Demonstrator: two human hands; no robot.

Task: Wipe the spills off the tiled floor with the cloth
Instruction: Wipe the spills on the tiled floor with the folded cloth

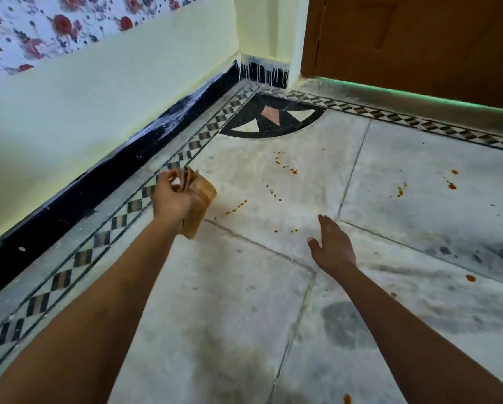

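My left hand (170,196) holds a folded tan cloth (202,205) above the floor, near the checkered border strip. My right hand (333,246) hovers flat over the grey tiled floor (215,301) with fingers apart, holding nothing. Orange-red spill drops are scattered on the tiles: a trail (285,167) ahead of both hands, a smear (237,207) just right of the cloth, small dots (286,230) beside my right fingertips, spots (451,185) far right, one drop (470,277) right of my forearm and one (347,398) at the bottom edge.
A pale wall with black skirting (99,182) runs along the left, with floral fabric (55,27) above it. A brown wooden door (419,42) stands at the back right. A black fan-shaped inlay (273,118) fills the floor's corner. Dark damp patches (346,325) mark the tiles.
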